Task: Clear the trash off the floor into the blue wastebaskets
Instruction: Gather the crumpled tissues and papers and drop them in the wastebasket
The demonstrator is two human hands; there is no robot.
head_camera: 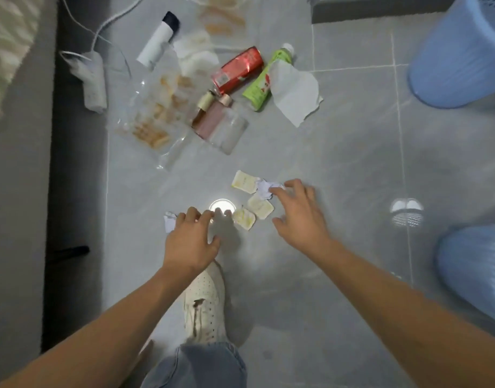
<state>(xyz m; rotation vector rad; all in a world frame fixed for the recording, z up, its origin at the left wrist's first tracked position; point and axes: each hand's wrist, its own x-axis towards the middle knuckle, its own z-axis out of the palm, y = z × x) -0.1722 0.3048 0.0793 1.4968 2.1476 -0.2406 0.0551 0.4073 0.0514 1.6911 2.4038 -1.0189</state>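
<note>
- Left hand point(191, 242): palm down, low over the grey tile floor point(338, 169), fingers spread wide; fingertips at a small crumpled paper scrap point(170, 220). Whether they touch it I cannot tell.
- Right hand point(299, 217): palm down, fingers loosely spread, fingertips on a crumpled white paper point(266, 188); not closed around it.
- Three small pale sachets point(244, 183), point(260, 206), point(244, 218): flat on the floor between the hands, the white paper overlapping the farthest one.
- Round bright reflection point(222, 206): on the tile just beside the left fingertips.
- Farther pile: red can point(238, 69) lying on its side, green pouch point(264, 79) beside it partly under a white tissue point(295, 93), pink bottle point(210, 119), clear jar point(231, 131), clear snack bags point(154, 113), white tube with dark cap point(158, 37).
- White power strip point(94, 85): left of the pile, by the dark floor edge.
- Two blue wastebaskets point(461, 57), point(475, 270): at the right, well apart from the trash.
- White shoe point(204, 303): planted below the left hand.
</note>
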